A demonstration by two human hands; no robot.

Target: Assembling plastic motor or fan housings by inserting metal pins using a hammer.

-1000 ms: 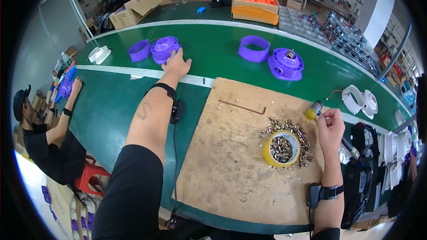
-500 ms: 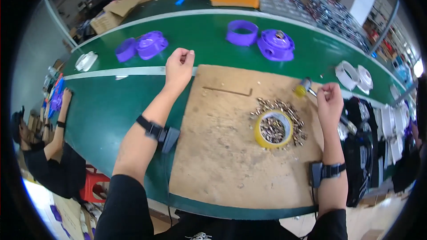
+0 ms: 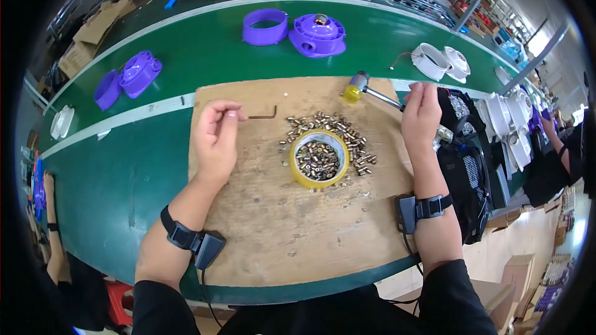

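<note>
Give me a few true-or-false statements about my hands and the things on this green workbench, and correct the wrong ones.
1. The round yellow tape roll holds small metal fittings. True.
2. The L-shaped metal hex key lies right of the left hand. True.
3. The left hand is on a purple plastic ring. False: it is over the flat brown board.
4. The two-faced hammer head is all red. False: it is yellow and dark grey.
5. A black strap circles each forearm. True.

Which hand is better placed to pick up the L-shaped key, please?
Probably the left hand: it is closest to the L-shaped key. The right hand is farther away and seems to hold the screwdriver.
</note>
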